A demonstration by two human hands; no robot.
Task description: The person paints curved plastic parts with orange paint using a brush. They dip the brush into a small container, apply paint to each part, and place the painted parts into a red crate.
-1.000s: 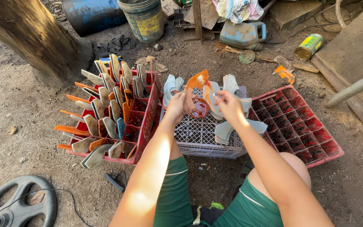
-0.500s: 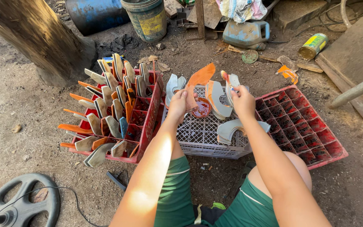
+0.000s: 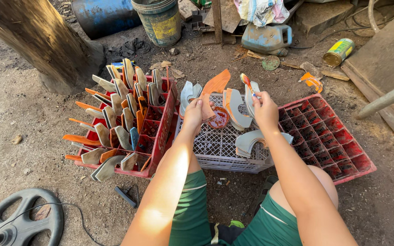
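My left hand holds up a curved blade-shaped piece painted orange over the white lattice crate. My right hand grips a small brush whose tip is orange, just right of that piece. A small round pot of orange paint sits on the white crate between my hands. Several grey unpainted curved pieces stand and lie on the same crate. A red compartment crate on the left holds several grey and orange pieces stood upright.
A second red compartment crate lies at the right. A tree trunk, a blue drum, a bucket, a jerrycan and a tin can stand behind. A weight plate rests lower left on dirt.
My right hand has drawn away to the right with the brush lifted off the orange piece. My left hand has turned the piece more upright.
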